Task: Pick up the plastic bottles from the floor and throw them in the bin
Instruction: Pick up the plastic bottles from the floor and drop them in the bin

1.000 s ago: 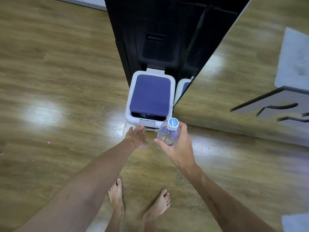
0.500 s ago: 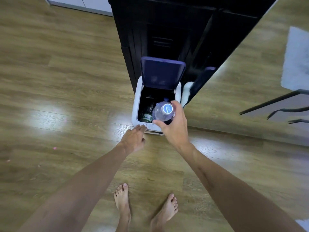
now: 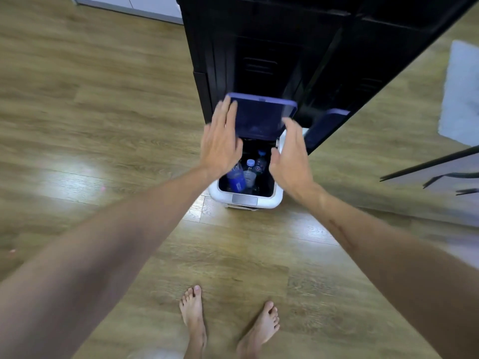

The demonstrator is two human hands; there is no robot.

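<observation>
Clear plastic bottles (image 3: pixel 249 172) stand roughly upright, caps toward twelve o'clock, inside the white rectangular bin (image 3: pixel 278 195) with its purple lid (image 3: pixel 261 117) raised. Left hand (image 3: pixel 220 143) and right hand (image 3: pixel 291 159) hover over it, fingers straight, holding nothing.

right hand (image 3: pixel 291 161): released bottle (image 3: pixel 250 173), now in bin (image 3: pixel 278 196) | left hand (image 3: pixel 220 143): risen from bin front to lid (image 3: pixel 261 115) edge, fingers straight

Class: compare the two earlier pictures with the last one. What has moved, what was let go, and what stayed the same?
The right hand has let go of the bottle, which now lies in the bin among other bottles. Both hands are empty with straight fingers; the left hand has risen from the bin's front edge to the raised lid. The lid, shut at first, stands open. The bin, the dark cabinet and the bare feet stayed put.
</observation>
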